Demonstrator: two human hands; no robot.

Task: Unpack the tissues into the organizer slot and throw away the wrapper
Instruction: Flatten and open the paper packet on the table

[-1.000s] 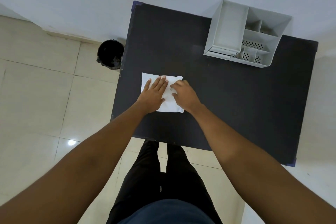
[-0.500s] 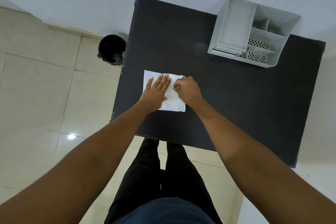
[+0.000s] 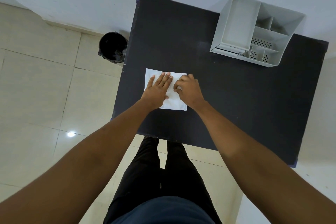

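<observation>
Since the earlier frame the right hand (image 3: 189, 91) has curled tighter, its fingertips now pinching at the right part of the tissue pack (image 3: 173, 101). The left hand (image 3: 157, 90) lies flat, fingers spread, pressing the pack onto the table (image 3: 227, 96) at frame centre. The organizer (image 3: 254, 31) stands upper right; the bin (image 3: 112, 47) sits on the floor, left of the table.

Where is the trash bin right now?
In the head view, the black trash bin stands on the tiled floor by the wall, just off the table's far left corner, beyond the left hand.
</observation>
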